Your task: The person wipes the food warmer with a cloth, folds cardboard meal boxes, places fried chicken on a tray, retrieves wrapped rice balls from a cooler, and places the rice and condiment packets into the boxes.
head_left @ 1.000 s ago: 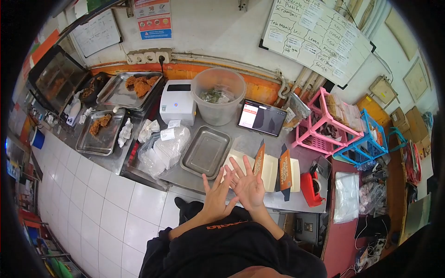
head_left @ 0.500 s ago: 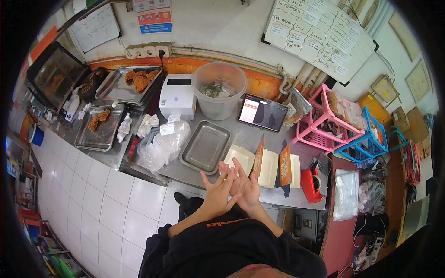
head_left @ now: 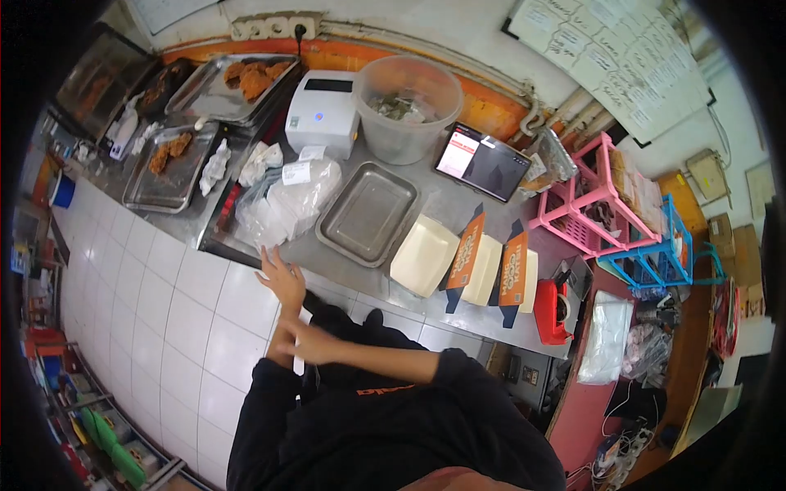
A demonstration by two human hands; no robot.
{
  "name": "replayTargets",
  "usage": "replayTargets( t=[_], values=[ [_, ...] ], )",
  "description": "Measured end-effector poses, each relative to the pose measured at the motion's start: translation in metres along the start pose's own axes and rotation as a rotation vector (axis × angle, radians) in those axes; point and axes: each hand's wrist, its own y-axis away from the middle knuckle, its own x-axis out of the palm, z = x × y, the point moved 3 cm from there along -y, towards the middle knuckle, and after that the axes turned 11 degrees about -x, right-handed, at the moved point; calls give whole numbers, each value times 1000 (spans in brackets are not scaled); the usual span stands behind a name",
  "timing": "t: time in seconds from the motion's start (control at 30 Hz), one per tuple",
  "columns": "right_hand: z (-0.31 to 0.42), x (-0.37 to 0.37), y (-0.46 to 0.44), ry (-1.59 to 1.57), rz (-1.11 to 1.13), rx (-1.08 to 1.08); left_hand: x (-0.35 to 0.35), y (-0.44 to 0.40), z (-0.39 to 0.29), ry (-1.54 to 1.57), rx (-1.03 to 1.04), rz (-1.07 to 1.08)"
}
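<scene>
My left hand reaches forward with fingers spread and nothing in it, close to the near edge of a clear plastic bag of white items. Across my left forearm lies my right hand, its fingers curled round the arm just below the wrist; it is slightly blurred. To the right of my hands, a bare metal tray rests on the counter. Beside it stand open cartons: a cream box and others with orange printed flaps.
Fried chicken pieces lie on a metal tray at the back left. A white label printer, a translucent bucket and a tablet line the wall. Pink baskets and a red tape dispenser stand right.
Both hands have moved left, away from the cartons. Earlier they were pressed together with fingers spread; now my right hand is round my left forearm. The view has tilted down.
</scene>
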Motion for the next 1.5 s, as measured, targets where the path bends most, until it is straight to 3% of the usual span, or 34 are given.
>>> replayTargets(
  t=[0.07, 0.1, 0.13, 0.2, 0.23, 0.27, 0.33, 0.37, 0.4, 0.47, 0.5, 0.6, 0.63, 0.7, 0.73, 0.8, 0.83, 0.87, 0.9, 0.93, 1.0, 1.03, 1.07, 1.13, 1.17, 1.2, 1.23, 1.3, 1.33, 1.4, 1.43, 1.47, 1.5],
  values=[
    [-18, 65, -5, 380, -103, -128, 5, -2, 42, -190, -36, 22],
    [-25, 83, -3, 344, -299, -193, 6, 5, 65, -393, 28, 119],
    [-21, 82, -1, 333, -280, -179, 7, 16, 85, -591, 91, 223],
    [-12, 76, 2, 102, -32, -112, 4, 36, 121, -617, 37, 244],
    [-4, 75, 4, -119, 7, 37, 1, 49, 135, -683, 114, 289],
    [-16, 87, 2, -129, 15, 48, -3, 64, 148, -746, 195, 333],
    [-41, 109, -6, 13, 16, -120, -1, 100, 174, -831, 236, 405],
    [-39, 111, -13, 19, 79, -35, 8, 122, 189, -878, 227, 452],
    [-36, 124, -20, 47, 24, -152, 7, 137, 195, -924, 218, 498],
    [-13, 167, -20, 231, 233, -461, -1, 156, 212, -883, 151, 557],
    [3, 188, -10, 273, 379, -619, -8, 157, 228, -830, -62, 552],
    [44, 213, 5, 440, 484, -683, -47, 163, 315, -730, -684, 377],
    [48, 226, 13, 305, 355, -739, -63, 167, 361, -637, -992, 282],
    [44, 262, 22, 70, 290, -696, -114, 180, 440, -247, -1464, -56],
    [44, 281, 22, -9, 254, -697, -139, 191, 476, -140, -1576, -100],
    [46, 316, 20, -75, 251, -686, -168, 218, 546, 57, -1920, -458],
    [39, 335, 16, -3, 205, -646, -180, 238, 577, -77, -2042, -614],
    [37, 350, 11, 71, 148, -608, -211, 254, 556, 355, -2008, -513],
    [35, 364, 10, 48, 137, -460, -229, 261, 548, 562, -1953, -438],
    [42, 372, 13, 51, 107, -462, -249, 265, 533, 766, -1897, -357],
    [58, 392, 22, 93, 350, -534, -245, 272, 571, 567, -1895, -316],
    [58, 412, 28, 138, 320, -701, -239, 275, 596, 470, -1896, -307],
    [64, 418, 32, 192, 462, -759, -234, 278, 618, 374, -1900, -301],
    [52, 417, 32, 173, 589, -735, -235, 286, 627, 184, -1920, -290],
    [45, 411, 35, 175, 598, -728, -231, 282, 613, -19, -1664, -101],
    [38, 399, 40, 115, 613, -571, -232, 275, 585, -206, -1397, 75],
    [29, 387, 44, 51, 631, -410, -207, 282, 584, -264, -1064, 112],
    [-20, 364, 45, 156, 493, -205, -166, 305, 541, 30, -767, 180],
    [-36, 344, 45, 333, 393, -89, -145, 323, 514, 28, -630, 336],
    [-74, 302, 51, 418, 202, 121, -78, 385, 479, 306, -584, 691],
    [-109, 282, 60, 417, 110, 196, -32, 430, 466, 122, -166, 1115],
    [-140, 262, 71, 434, 86, 315, -25, 456, 435, 626, -629, 1309],
    [-174, 244, 88, 512, 38, 270, -26, 465, 425, 547, -501, 1367]
  ],
)
